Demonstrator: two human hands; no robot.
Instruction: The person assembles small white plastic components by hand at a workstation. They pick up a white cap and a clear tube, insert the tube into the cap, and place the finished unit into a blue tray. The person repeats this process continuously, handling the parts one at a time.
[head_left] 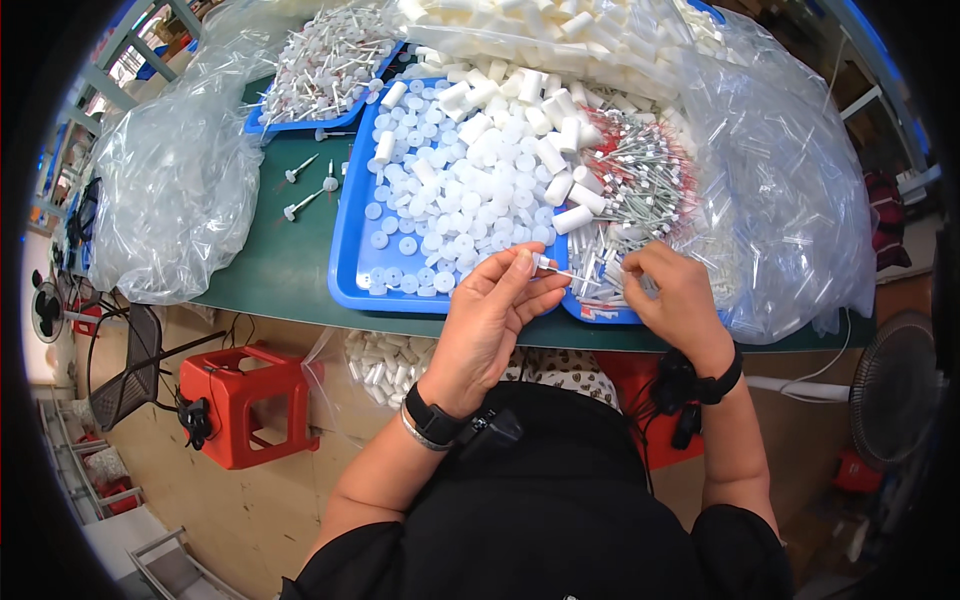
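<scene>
1. Thin pin: pinched in your left hand, at the near edge of the blue tray.
2. Your right hand: fingers curled closed, picking among clear tubes just right.
3. White caps: farther in, filling the tray.

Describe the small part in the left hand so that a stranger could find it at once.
Start at the big blue tray of white caps on the green table. At its near edge the left hand pinches a thin pin with a white head. Unlike the piled pins, it is lifted alone.
</scene>
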